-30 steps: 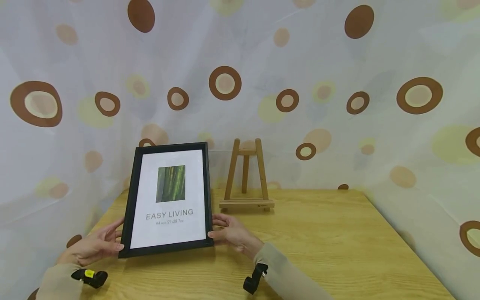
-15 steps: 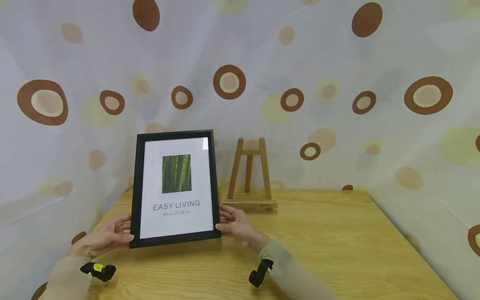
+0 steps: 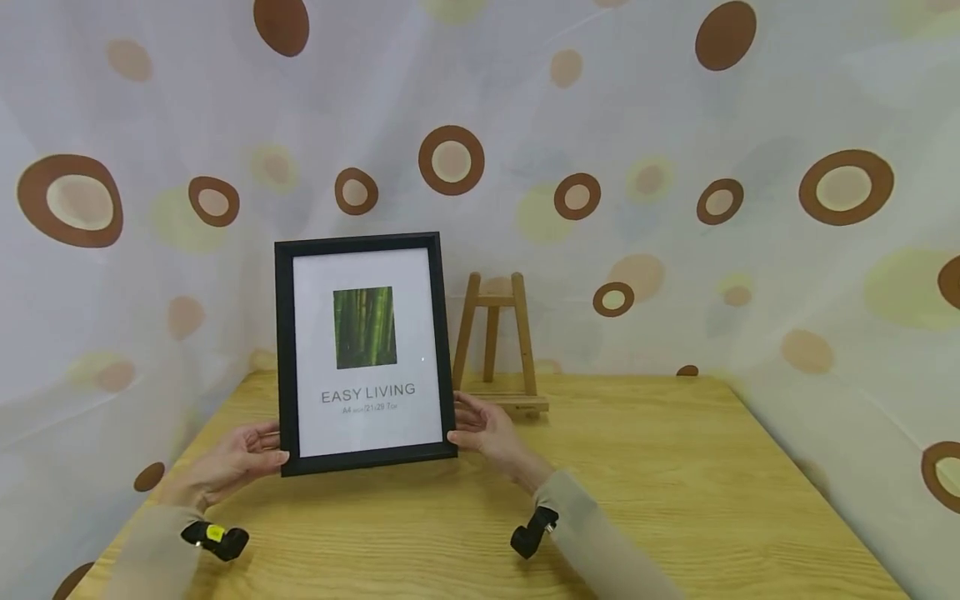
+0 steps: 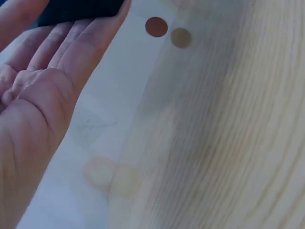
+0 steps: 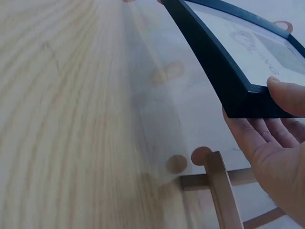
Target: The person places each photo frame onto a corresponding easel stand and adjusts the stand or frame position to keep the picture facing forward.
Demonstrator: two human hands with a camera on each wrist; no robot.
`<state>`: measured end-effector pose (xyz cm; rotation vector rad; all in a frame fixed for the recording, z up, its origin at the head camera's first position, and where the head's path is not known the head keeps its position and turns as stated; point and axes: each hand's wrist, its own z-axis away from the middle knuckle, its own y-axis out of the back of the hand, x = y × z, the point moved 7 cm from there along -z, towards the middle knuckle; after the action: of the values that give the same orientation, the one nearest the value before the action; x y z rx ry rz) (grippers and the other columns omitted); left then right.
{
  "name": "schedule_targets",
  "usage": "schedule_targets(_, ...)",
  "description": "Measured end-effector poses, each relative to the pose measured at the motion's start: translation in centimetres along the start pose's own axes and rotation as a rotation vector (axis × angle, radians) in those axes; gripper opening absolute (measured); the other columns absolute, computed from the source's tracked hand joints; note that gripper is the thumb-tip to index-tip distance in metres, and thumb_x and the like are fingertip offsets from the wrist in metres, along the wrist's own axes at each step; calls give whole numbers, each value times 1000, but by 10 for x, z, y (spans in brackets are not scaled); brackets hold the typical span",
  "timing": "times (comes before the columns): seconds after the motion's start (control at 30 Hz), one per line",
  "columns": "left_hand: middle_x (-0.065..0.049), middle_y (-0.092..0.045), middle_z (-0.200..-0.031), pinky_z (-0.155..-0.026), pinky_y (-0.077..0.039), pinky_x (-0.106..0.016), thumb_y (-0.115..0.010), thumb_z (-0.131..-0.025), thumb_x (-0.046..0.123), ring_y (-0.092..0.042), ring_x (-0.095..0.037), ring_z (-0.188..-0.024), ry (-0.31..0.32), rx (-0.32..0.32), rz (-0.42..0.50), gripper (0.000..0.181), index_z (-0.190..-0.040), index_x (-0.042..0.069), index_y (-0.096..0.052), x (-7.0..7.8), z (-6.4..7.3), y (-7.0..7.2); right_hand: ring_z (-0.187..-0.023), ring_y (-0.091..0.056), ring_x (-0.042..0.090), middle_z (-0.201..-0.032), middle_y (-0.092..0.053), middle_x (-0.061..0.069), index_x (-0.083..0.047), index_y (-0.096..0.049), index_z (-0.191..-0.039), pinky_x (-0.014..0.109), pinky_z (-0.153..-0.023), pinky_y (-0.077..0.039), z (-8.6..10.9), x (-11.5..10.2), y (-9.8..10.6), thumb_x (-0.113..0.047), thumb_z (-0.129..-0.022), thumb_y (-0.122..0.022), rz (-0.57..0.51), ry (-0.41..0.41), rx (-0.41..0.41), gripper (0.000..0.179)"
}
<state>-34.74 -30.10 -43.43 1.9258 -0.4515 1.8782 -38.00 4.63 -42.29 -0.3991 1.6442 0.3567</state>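
Note:
A black picture frame (image 3: pixel 364 432) with a green bamboo print and the words "EASY LIVING" is held nearly upright above the table, tilted slightly. My left hand (image 3: pixel 234 460) grips its lower left side, thumb on the front and fingers behind. On the opposite side, my right hand (image 3: pixel 495 435) pinches the lower right edge in the same way. The right wrist view shows the frame's corner (image 5: pixel 243 102) between thumb and fingers. In the left wrist view, only a dark strip of the frame (image 4: pixel 78 12) shows above my left hand (image 4: pixel 43 95).
A small wooden easel (image 3: pixel 522 333) stands at the back of the table, just right of the frame, which overlaps its left leg in the head view. The wood-grain table (image 3: pixel 660 483) reaches back to a white curtain (image 3: pixel 660 100) with brown and yellow circles.
Both hands have raised the picture frame and carried it a little to the right, closer to the easel. It now stands more upright. The easel stays where it was.

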Motion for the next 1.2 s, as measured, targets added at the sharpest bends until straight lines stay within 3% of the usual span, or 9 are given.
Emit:
schedule_targets(0.2, -17, -36, -149, -97, -49, -21, -59, -97, 6, -53, 2, -116, 8, 84, -76, 79, -153, -10, -5, 1, -15, -14, -119, -59, 29, -138, -53, 27, -3, -35, -151, 33, -91, -56, 5, -8, 19, 7, -88, -66, 73, 39, 58, 71)
schedule_targets(0.37, -17, -39, -146, -98, -49, -21, -60, -96, 6, -54, -2, -118, -38, 121, -50, 77, -153, -8, -11, 5, -29, -31, -123, -56, 34, -139, -55, 23, -8, -36, -151, 36, -92, -56, 9, -9, 40, 4, -88, -69, 156, 40, 139, 72)
schedule_targets(0.53, -24, -29, -154, -102, -47, -24, -63, -96, 13, -40, -25, -136, -18, 162, -86, 78, -154, -4, -14, 5, -40, -47, -130, -50, 38, -144, -50, 22, -9, -34, -153, 43, -99, -52, 16, -11, 57, 2, -91, -65, 209, 33, 141, 70)
schedule_targets(0.67, -23, -24, -158, -109, -42, -29, -65, -95, 20, -25, -39, -145, -31, 178, -122, 81, -155, 1, -15, 12, -55, -56, -133, -48, 37, -147, -48, 20, -6, -34, -152, 45, -105, -47, 17, -14, 74, -2, -93, -64, 258, 38, 187, 66)
schedule_targets(0.8, -20, -32, -155, -105, -44, -23, -66, -95, 19, -34, -33, -141, -87, 179, -118, 75, -154, 1, -23, 22, -72, -66, -135, -46, 38, -148, -46, 21, -4, -32, -152, 46, -107, -45, 20, -17, 89, -1, -93, -63, 250, 37, 214, 67)
schedule_targets(1.0, -22, -52, -138, -93, -52, -20, -66, -93, 7, -59, -12, -115, -151, 229, -44, 61, -145, -8, -37, 24, -92, -72, -135, -46, 36, -149, -44, 19, -5, -30, -153, 37, -102, -49, 23, -19, 105, 1, -93, -62, 234, 47, 208, 68)
schedule_targets(1.2, -21, -54, -137, -93, -52, -21, -64, -94, 5, -60, -9, -111, -155, 215, 2, 58, -144, -9, -38, 19, -108, -78, -135, -46, 38, -150, -44, 21, -6, -30, -154, 28, -92, -53, 25, -16, 118, -2, -93, -64, 238, 30, 235, 69)
